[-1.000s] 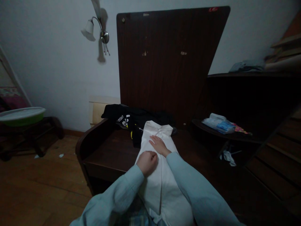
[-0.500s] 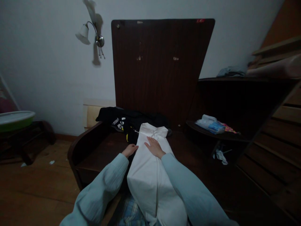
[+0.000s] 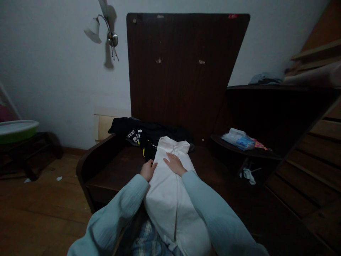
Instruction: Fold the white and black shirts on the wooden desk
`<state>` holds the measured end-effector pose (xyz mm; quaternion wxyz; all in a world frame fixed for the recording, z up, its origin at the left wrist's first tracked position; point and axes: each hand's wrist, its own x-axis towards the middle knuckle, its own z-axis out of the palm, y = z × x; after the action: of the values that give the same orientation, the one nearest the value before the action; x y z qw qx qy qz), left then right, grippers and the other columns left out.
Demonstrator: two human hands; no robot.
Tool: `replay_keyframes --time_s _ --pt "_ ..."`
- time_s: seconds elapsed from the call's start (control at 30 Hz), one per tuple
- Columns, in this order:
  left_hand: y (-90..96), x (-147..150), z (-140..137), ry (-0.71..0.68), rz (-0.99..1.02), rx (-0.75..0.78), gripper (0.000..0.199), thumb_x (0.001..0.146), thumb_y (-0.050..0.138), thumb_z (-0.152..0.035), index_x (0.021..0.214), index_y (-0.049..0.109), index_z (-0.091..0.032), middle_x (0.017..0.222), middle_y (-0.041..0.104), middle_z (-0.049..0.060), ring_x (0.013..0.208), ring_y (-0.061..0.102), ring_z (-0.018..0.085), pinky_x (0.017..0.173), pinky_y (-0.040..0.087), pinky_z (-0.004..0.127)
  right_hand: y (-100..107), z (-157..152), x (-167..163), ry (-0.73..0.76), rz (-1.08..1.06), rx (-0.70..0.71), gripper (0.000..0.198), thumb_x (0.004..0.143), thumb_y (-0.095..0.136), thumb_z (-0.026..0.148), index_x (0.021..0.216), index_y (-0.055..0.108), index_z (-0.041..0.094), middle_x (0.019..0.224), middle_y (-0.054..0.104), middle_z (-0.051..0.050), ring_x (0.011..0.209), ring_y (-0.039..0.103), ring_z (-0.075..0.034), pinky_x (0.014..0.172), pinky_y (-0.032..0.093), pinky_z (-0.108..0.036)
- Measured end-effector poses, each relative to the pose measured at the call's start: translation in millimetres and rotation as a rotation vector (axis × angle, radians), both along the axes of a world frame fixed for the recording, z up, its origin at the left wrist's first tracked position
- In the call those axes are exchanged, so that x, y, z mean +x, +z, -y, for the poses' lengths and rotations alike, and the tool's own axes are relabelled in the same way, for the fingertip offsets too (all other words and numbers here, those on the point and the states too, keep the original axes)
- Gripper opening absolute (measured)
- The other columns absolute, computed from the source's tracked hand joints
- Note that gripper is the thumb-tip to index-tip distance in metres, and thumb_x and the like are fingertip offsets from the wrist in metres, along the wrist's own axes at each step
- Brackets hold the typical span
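A long white garment (image 3: pixel 166 192), folded lengthwise, stretches from my lap onto the dark wooden seat; whether it is trousers or a shirt I cannot tell. Its far end has a band-like edge with two raised corners. My right hand (image 3: pixel 175 164) lies flat on its upper part, fingers extended. At the left edge, my left hand (image 3: pixel 148 170) grips the cloth, thumb on top and the other fingers mostly hidden. Just beyond, black clothing (image 3: pixel 157 131) with white and yellow print lies heaped against the backboard.
The dark wooden bench (image 3: pixel 114 167) has a curved left armrest. A corner shelf (image 3: pixel 255 151) at right bears a plastic packet (image 3: pixel 238 139). On the left, a green-sided basin (image 3: pixel 20 133) rests on a low stool. A wall lamp (image 3: pixel 93 30) hangs above.
My left hand has shifted slightly and closed more around the garment's left edge. The right hand stays flat in nearly the same place. The view has tilted slightly.
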<state>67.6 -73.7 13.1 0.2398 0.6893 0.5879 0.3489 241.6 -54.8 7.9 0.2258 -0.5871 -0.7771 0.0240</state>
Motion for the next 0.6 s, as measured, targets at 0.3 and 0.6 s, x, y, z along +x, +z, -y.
replay_keyframes --time_s 0.3,0.6 --pt "4.9 -9 25 -0.072 -0.293 -0.061 0.041 0.073 0.053 -0.032 0.111 0.049 -0.017 0.078 0.065 0.005 0.074 0.061 0.019 0.059 0.039 0.024 -7 -4 0 0.018 -0.066 0.040 0.049 0.085 0.034 0.042 0.120 0.048 0.011 0.127 0.047 -0.013 0.119 0.038 -0.022 0.100 0.024 -0.036" --pt "-3.1 -29 36 -0.400 -0.047 0.038 0.049 0.072 0.052 -0.034 0.118 0.050 -0.017 0.104 0.063 0.007 0.087 0.061 0.021 0.078 0.044 0.028 3 -5 26 -0.021 -0.588 0.091 0.027 0.074 0.045 0.025 0.096 0.058 0.016 0.099 0.062 -0.007 0.090 0.057 -0.016 0.082 0.042 -0.029"
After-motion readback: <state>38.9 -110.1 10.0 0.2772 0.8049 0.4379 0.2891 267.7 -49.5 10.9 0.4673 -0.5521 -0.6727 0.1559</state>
